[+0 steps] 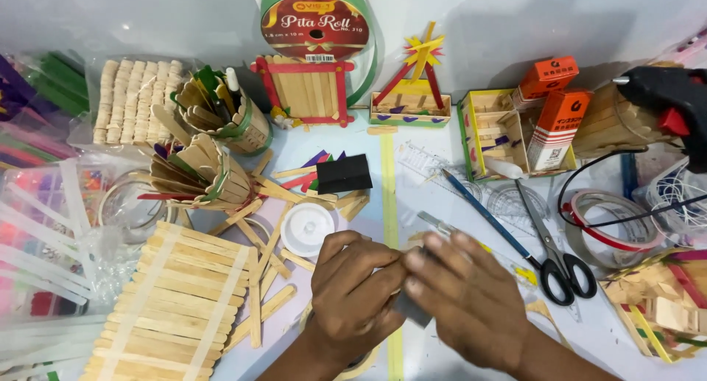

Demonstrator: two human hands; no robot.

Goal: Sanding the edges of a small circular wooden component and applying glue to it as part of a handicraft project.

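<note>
Both hands closed on small grey piece (pixel 409 307): left hand (pixel 352 281), right hand (pixel 464 293), above stick raft (pixel 177 300).

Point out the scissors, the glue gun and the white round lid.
scissors (pixel 554 257), head view, on the blades near the pivot.
glue gun (pixel 666 94), head view, on its black body.
white round lid (pixel 307 228), head view, on its centre.

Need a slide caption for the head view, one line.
Both hands, left hand and right hand, pinch a small grey piece over a table strewn with craft sticks.
</note>
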